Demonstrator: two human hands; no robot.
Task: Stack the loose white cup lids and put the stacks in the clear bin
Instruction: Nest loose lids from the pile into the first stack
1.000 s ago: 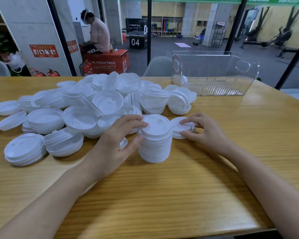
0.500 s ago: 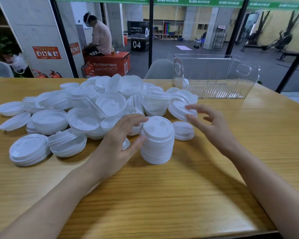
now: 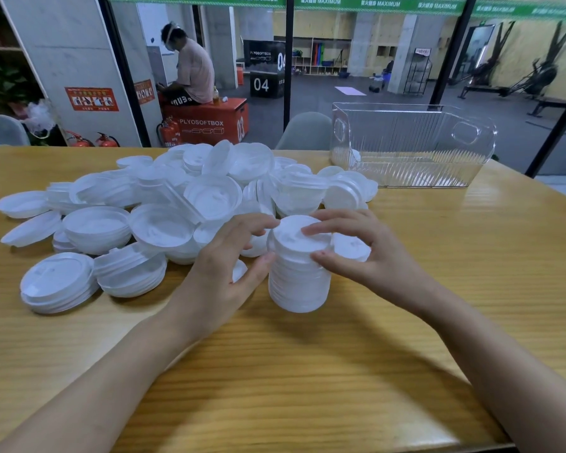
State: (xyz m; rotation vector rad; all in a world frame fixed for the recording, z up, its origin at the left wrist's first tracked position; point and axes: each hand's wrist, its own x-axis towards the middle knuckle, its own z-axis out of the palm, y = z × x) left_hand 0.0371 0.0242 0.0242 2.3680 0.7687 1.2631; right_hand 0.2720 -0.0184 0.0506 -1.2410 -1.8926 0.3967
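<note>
One lid stack held: left hand, right hand.

Upright lid stack (white), clear bin behind.

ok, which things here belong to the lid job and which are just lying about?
Job: lid stack, gripped by left hand and right hand; loose lids; short stack; clear bin.
Lying about: grey chair; red box; extinguisher; seated person.
</note>
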